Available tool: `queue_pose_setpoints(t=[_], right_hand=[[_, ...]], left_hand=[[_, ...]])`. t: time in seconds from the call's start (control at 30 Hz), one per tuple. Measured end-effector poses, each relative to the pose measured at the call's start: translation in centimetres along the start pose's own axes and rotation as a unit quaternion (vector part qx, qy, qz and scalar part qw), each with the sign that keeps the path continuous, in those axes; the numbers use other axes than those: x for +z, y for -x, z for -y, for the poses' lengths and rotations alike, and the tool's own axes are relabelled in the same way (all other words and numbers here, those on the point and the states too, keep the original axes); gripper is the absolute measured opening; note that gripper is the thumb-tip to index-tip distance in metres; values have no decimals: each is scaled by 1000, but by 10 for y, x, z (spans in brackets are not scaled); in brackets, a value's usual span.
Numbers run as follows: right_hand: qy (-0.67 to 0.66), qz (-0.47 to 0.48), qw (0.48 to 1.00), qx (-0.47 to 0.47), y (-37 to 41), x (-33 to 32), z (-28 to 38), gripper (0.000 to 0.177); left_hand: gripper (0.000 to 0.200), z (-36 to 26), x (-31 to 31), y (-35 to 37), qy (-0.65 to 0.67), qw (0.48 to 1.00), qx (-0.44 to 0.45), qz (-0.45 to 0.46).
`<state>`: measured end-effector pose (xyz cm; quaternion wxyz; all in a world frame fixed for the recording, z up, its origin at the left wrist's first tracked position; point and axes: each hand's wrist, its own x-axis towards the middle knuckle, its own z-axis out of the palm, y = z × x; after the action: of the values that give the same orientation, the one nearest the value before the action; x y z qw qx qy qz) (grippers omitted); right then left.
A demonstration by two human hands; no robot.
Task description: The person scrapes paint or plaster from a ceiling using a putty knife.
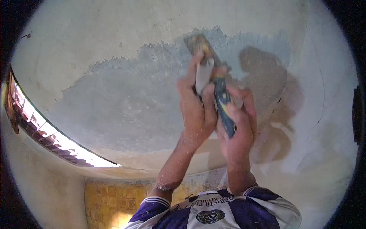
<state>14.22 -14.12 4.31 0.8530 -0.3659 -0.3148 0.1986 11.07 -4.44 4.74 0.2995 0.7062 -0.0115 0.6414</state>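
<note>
Both my hands are raised in front of a pale wall or ceiling surface (126, 34) with a large grey patch (137, 103) on it. My right hand (238, 118) is wrapped round the dark blue and yellow handle of a scraper (225, 103), whose blade end is blurred and lies near the top edge of the grey patch. Beside it, my left hand (196, 103) is closed round a whitish, blurred object (204, 74), close to the blade. Whitish dust speckles the left forearm.
A long bright slatted opening (53, 133) runs along the lower left. Yellow tiles (114, 198) show at the bottom. Shadows of the hands fall on the surface at the right, where thin cracks run. A dark object (357, 114) is at the right edge.
</note>
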Motion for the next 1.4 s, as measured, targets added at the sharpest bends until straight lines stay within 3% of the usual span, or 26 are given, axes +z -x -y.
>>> queue_pose_setpoints(t=[0.13, 0.27, 0.37, 0.43, 0.53, 0.57, 0.77, 0.83, 0.93, 1.0, 1.1, 1.2, 1.27, 1.4], right_hand=[[-9, 2, 1000, 24, 3, 0, 6, 30], [15, -23, 999, -22, -3, 1, -6, 29], [21, -15, 999, -23, -12, 8, 0, 28], [22, 5, 1000, -16, 5, -5, 2, 27], [-13, 21, 1000, -1, -2, -7, 2, 27], [-19, 24, 1000, -4, -5, -6, 3, 26], [2, -24, 1000, -7, 4, -7, -4, 26], [-6, -26, 1000, -5, -8, 0, 2, 27], [-18, 2, 1000, -3, -2, -7, 4, 27], [-40, 28, 999, 17, 7, -18, 4, 27], [-91, 49, 995, -12, 6, -13, 20, 27], [18, -21, 999, -17, 12, -6, 16, 26], [77, -13, 996, -45, 15, -24, -10, 25], [55, -2, 995, -81, -2, -28, -16, 21]], left_hand=[[39, 5, 5, 0, -4, 999, 45, -14], [31, 10, 5, -4, -69, 994, 85, -11], [29, 10, -1, -18, -61, 997, 46, 16], [29, 13, 9, 1, -17, 996, 76, -30], [33, 8, 2, 4, -102, 994, 31, 8], [39, 2, 2, -2, -71, 997, 7, 17], [31, 9, 13, -4, -49, 996, 75, -18], [31, -5, 6, -20, -43, 999, 3, 22], [32, -11, 3, -5, -150, 988, 17, 27], [32, 3, 10, 1, -50, 998, 43, 2], [30, 2, 15, -6, -14, 999, 37, 5], [28, -6, 10, 3, -76, 997, 18, 19], [27, 13, 8, 27, -159, 986, 41, 24], [25, 11, 15, 9, -138, 988, 58, 46]])
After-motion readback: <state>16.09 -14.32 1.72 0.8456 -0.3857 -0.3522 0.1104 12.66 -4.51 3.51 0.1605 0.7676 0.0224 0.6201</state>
